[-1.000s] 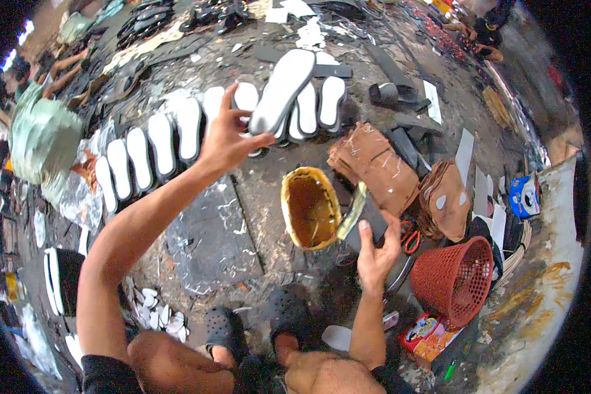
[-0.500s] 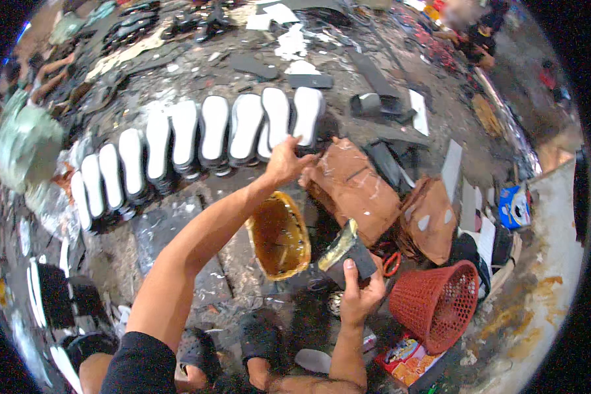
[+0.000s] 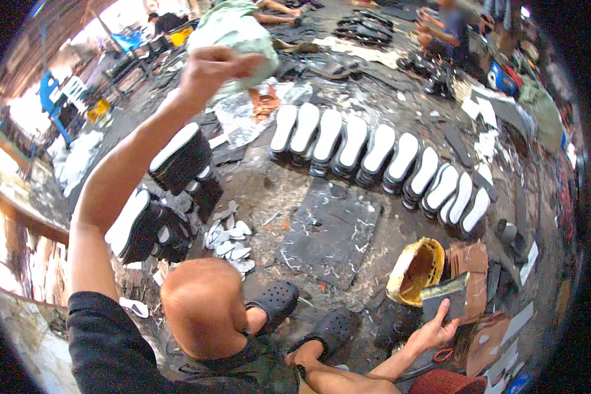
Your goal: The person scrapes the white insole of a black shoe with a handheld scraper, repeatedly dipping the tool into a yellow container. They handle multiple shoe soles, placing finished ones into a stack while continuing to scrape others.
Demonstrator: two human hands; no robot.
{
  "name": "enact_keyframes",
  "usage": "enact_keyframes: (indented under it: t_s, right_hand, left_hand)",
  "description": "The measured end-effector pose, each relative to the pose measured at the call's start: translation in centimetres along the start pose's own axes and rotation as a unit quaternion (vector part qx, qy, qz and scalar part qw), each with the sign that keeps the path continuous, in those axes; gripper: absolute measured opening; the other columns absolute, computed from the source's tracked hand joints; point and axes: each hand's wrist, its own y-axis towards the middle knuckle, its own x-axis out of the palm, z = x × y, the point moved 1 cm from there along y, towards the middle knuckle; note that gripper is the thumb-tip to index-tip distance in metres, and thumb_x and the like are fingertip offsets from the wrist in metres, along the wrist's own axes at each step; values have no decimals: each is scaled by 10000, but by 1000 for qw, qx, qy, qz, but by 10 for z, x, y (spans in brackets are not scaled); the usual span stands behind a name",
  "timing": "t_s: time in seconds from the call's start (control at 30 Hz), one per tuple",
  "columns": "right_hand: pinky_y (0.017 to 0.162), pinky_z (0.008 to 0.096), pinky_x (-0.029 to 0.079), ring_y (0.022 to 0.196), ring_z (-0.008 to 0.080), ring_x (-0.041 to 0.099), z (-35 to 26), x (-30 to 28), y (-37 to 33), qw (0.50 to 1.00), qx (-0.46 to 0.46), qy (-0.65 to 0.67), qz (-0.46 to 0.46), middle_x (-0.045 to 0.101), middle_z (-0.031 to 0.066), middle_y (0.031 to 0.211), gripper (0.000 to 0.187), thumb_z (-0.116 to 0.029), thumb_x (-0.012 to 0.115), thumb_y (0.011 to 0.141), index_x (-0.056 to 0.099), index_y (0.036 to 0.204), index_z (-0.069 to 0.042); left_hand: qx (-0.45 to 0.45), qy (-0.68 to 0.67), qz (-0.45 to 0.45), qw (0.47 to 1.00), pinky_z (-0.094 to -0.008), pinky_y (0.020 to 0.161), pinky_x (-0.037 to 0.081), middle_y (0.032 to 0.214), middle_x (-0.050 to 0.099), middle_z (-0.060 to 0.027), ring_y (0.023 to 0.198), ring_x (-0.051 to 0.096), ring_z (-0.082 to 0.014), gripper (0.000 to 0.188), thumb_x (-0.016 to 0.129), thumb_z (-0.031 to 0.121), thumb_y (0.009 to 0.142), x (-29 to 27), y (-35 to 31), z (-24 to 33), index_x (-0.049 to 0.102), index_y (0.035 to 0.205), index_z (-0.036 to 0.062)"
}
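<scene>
My left hand (image 3: pixel 217 71) is raised high at the upper left, in front of a pale green bag (image 3: pixel 233 29). Its fingers are pressed together; whatever they may hold is hidden. In my right hand (image 3: pixel 433 338), at the lower right, is a dark flat spreader (image 3: pixel 444 301) with a pale yellow, sticky-looking edge. The spreader's edge overlaps the near side of a yellow-rimmed tub (image 3: pixel 396 266) in the view; contact cannot be made out. A curved row of white-topped shoe soles (image 3: pixel 353 139), stacked on dark ones, stands beyond the tub.
A dark square board (image 3: pixel 331 230) lies before my clogs (image 3: pixel 276 302). More stacked soles (image 3: pixel 177 148) and small white cut pieces (image 3: pixel 230 240) are on the left. Brown sheets (image 3: pixel 469 262) and a red basket (image 3: pixel 450 382) are at the right. Another person (image 3: pixel 446 33) sits far off.
The view has swung left. My left hand has gone from the right end of the sole row up to the upper left. My right hand still holds the spreader beside the tub.
</scene>
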Motion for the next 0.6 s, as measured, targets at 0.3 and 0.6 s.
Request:
enact_keyframes:
  t_s: [0.3, 0.6]
  right_hand:
    - [882, 368, 520, 1000, 226, 626, -25, 2, 46, 994, -81, -73, 25, 658, 150, 1215, 432, -190, 707, 938, 596, 1262, 73]
    - [861, 353, 535, 969, 217, 634, -89, 30, 13, 988, -105, -103, 46, 670, 148, 1180, 447, -188, 727, 924, 602, 1273, 62]
  left_hand:
    - [-236, -191, -33, 952, -348, 905, 545, 1083, 723, -119, 992, 684, -193, 454, 570, 388, 1006, -116, -137, -268, 706, 1139, -25]
    - [-232, 52, -31, 971, -292, 468, 434, 512, 604, -34, 462, 539, -86, 468, 804, 458, 811, -60, -193, -265, 720, 622, 38]
